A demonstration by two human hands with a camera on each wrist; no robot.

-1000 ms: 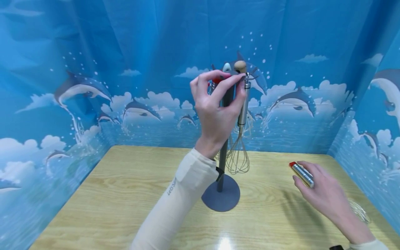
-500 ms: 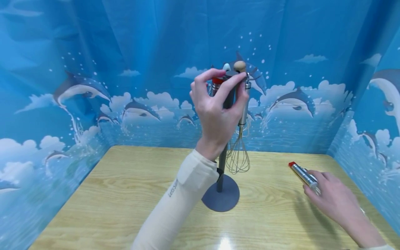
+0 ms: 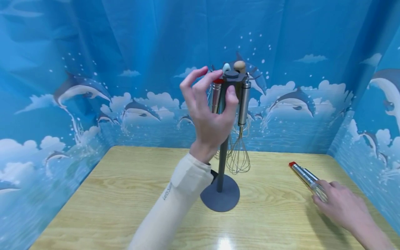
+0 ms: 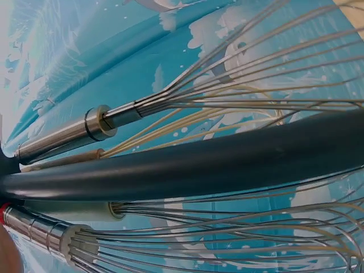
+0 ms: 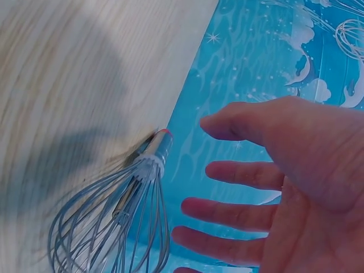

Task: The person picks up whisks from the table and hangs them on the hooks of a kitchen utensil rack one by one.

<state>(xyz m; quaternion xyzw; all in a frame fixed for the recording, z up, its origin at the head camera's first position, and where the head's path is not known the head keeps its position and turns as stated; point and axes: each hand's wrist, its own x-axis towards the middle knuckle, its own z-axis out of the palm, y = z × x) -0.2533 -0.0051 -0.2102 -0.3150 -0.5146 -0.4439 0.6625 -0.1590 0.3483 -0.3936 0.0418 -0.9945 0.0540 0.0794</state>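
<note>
A dark stand [image 3: 222, 166] with a round base holds several hanging whisks. My left hand [image 3: 210, 113] is at its top, fingers parted, the fingertips close to the hub and the thumb in front of it. A steel-handled whisk [image 3: 244, 104] hangs on the right and a red-tipped whisk [image 4: 42, 224] by the fingers. Behind the pole, in the left wrist view, are a wooden-handled whisk [image 4: 62, 161] and a pale-handled whisk [image 4: 74, 209]. On the table lies another red-tipped whisk [image 3: 301, 172], a second handle alongside. My right hand [image 3: 342, 205] hovers over its wires, fingers straight and apart from it in the right wrist view.
The wood-grain table [image 3: 125, 201] is walled on its back and sides by a blue dolphin-print curtain [image 3: 156, 86]. The lying whisk is well to the right of the stand's base [image 3: 220, 198], near the curtain on that side.
My left thumb and fingers have spread and drawn back from the stand's top. My right hand has slid back toward me and rightward, from the lying whisk's handle to its wires.
</note>
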